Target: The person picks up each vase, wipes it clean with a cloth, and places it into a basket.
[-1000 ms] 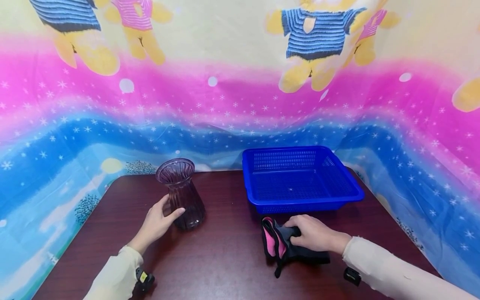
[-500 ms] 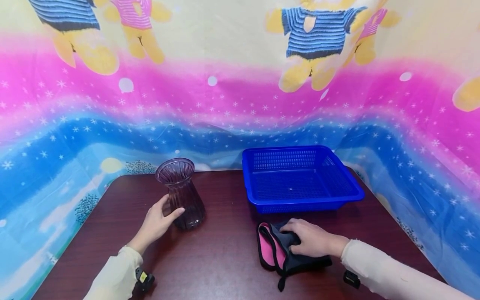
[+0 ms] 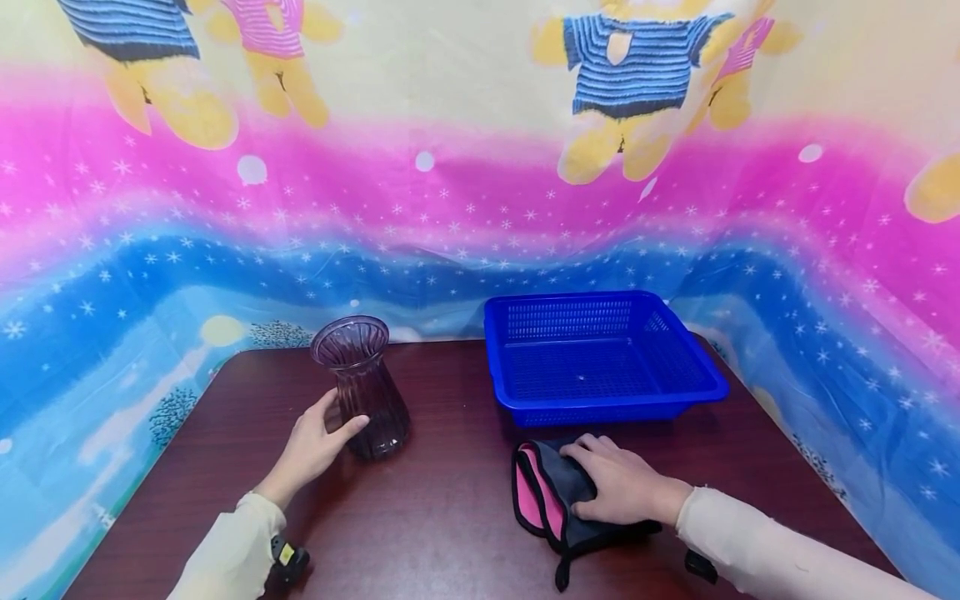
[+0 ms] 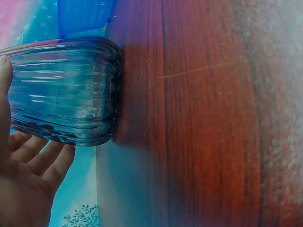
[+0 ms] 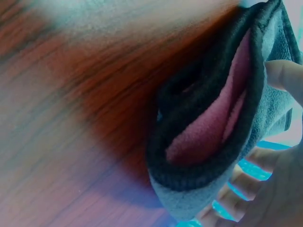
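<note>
A dark wood surface (image 3: 450, 517) stood before a bright backdrop (image 3: 480, 208) printed with teddy bears and bands of pink and blue dotted with stars. Toward the far right side sat an upright blue plastic basket (image 3: 600, 354) with mesh walls. The person's left hand (image 3: 315, 446) was cupped against the lower side of a ribbed purple glass vase (image 3: 363, 387) standing upright on the left half, thumb and fingers curved round it in a light grip; the left wrist view showed the fingers (image 4: 42, 161) just under the glass. The right hand (image 3: 618, 487) lay flat, fingers relaxed, on a dark grey fleece pouch (image 3: 555, 500) with a pink lining, which rested on the surface just in front of the basket, its open mouth turned to the left and a short strap trailing toward the near edge.
</note>
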`<state>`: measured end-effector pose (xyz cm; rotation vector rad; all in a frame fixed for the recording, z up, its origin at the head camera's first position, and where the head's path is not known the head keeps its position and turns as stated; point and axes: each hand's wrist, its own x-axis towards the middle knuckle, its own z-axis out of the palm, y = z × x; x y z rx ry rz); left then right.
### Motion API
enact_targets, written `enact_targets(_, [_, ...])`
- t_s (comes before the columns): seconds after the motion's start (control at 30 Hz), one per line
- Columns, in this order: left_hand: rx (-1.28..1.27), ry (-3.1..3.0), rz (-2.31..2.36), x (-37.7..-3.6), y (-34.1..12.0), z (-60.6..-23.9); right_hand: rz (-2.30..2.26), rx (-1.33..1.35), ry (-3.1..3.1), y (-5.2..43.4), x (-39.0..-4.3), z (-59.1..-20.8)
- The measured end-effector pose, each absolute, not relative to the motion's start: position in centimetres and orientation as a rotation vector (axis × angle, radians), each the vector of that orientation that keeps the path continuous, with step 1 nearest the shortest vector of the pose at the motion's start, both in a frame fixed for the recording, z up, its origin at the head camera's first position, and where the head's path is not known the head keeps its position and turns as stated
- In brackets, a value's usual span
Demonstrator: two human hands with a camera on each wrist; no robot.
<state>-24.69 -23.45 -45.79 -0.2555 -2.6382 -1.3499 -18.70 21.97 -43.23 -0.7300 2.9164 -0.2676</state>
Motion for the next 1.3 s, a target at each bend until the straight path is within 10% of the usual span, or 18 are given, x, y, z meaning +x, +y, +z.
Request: enact_targets(1.3, [-0.253, -2.652, -1.348, -24.6, -23.6, -45.9, -0.540, -0.636, 3.073, 21.3, -18.1, -40.8])
